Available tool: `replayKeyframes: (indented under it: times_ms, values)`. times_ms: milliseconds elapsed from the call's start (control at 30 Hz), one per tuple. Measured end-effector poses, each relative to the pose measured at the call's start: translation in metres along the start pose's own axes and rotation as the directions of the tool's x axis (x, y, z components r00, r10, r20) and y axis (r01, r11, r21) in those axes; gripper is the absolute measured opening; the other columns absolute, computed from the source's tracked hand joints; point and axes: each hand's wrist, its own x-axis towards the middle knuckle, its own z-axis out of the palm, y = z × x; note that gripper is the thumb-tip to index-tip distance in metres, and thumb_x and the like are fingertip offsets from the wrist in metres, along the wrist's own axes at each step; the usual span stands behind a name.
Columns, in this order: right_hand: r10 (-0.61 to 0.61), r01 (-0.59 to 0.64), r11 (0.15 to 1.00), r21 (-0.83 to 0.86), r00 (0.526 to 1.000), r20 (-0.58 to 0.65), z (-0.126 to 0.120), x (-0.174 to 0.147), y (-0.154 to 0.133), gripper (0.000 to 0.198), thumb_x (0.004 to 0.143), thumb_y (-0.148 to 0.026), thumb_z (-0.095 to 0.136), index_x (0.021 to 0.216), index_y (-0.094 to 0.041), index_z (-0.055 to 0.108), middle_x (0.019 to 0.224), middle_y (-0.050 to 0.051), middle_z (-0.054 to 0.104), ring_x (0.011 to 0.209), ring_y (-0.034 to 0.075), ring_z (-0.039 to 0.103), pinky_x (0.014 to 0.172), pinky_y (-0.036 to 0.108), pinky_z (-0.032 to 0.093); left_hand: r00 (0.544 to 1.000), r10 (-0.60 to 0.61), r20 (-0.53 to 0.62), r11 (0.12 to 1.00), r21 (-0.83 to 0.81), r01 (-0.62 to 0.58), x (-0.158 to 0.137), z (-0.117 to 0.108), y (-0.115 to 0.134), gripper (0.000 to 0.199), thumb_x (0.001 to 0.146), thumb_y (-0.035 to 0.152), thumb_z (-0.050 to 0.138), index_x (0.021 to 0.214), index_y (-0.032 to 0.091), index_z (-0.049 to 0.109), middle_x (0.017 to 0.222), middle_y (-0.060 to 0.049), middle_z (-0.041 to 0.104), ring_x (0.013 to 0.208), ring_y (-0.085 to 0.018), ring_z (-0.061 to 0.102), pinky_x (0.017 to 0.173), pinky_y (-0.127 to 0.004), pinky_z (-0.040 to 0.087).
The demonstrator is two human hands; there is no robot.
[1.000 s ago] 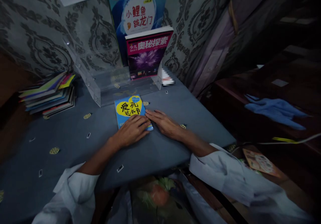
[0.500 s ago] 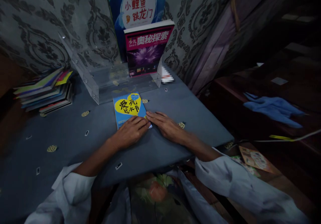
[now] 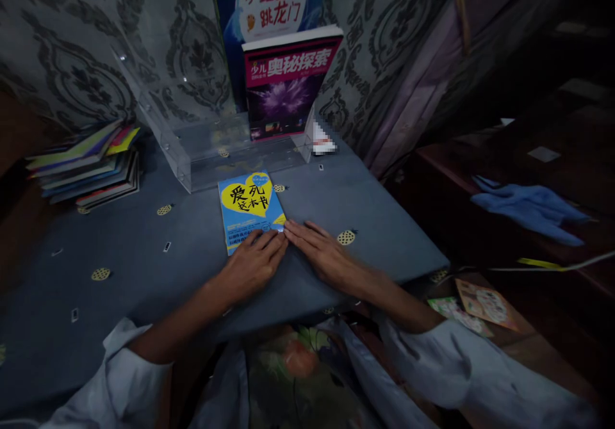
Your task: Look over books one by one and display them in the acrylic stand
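A blue book (image 3: 230, 218) with a yellow heart and black characters lies flat on the dark tablecloth. My left hand (image 3: 254, 257) rests palm down over the book's lower edge, fingers stretched out and covering its bottom right part. From the right, my right hand (image 3: 324, 253) lies with straight fingers, its fingertips at the book's lower right corner beside the left fingers. Neither hand is wrapped round anything. Behind the book, a clear acrylic stand (image 3: 180, 166) holds a purple-and-black book (image 3: 283, 96) upright, with a blue picture book (image 3: 276, 0) farther back.
A stack of books (image 3: 91, 166) sits on the table (image 3: 134, 269) at the left. A partly blurred white item (image 3: 323, 139) is beside the stand. Right of the table are a blue cloth (image 3: 528, 208) on a dark surface and colourful booklets (image 3: 485, 304) lower down.
Both hands have drawn slightly down the book toward me, so more of the cover's lower text shows. The left hand has slid down from the cover's middle. The view has shifted a little.
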Motion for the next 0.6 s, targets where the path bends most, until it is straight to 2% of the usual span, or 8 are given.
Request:
replayKeyframes:
  times_ms: [200, 367, 600]
  values:
    - [0.006, -0.005, 0.999, -0.035, 1.0, 0.02, 0.001, -0.008, -0.013, 0.077, 0.087, 0.0, 0.038, 0.16, -0.017, 0.019, 0.158, 0.016, 0.04, 0.147, 0.022, 0.038, 0.119, 0.052, 0.036, 0.996, -0.083, -0.017, 0.996, 0.016, 0.084, -0.008, 0.003, 0.016, 0.043, 0.1, 0.012, 0.038, 0.14, 0.006, 0.052, 0.137, -0.017, 0.062, 0.134, -0.026, 0.051, 0.112, -0.044, 0.039]
    - [0.023, -0.021, 0.997, -0.074, 0.999, 0.03, 0.0, -0.007, -0.013, 0.069, 0.094, -0.005, 0.037, 0.159, -0.018, 0.021, 0.157, 0.015, 0.041, 0.147, 0.024, 0.038, 0.117, 0.055, 0.037, 0.993, -0.115, -0.022, 0.993, 0.003, 0.115, -0.013, 0.002, 0.022, 0.044, 0.098, 0.01, 0.038, 0.139, 0.006, 0.053, 0.14, -0.016, 0.061, 0.136, -0.026, 0.051, 0.114, -0.045, 0.038]
    - [0.06, -0.052, 0.991, -0.121, 0.996, 0.064, -0.002, -0.006, -0.018, 0.065, 0.095, -0.007, 0.037, 0.158, -0.018, 0.026, 0.157, 0.013, 0.042, 0.149, 0.026, 0.034, 0.118, 0.057, 0.035, 0.955, -0.289, -0.067, 0.957, -0.057, 0.285, -0.028, 0.005, 0.039, 0.047, 0.095, 0.007, 0.039, 0.14, 0.006, 0.051, 0.143, -0.016, 0.058, 0.136, -0.025, 0.051, 0.117, -0.044, 0.036]
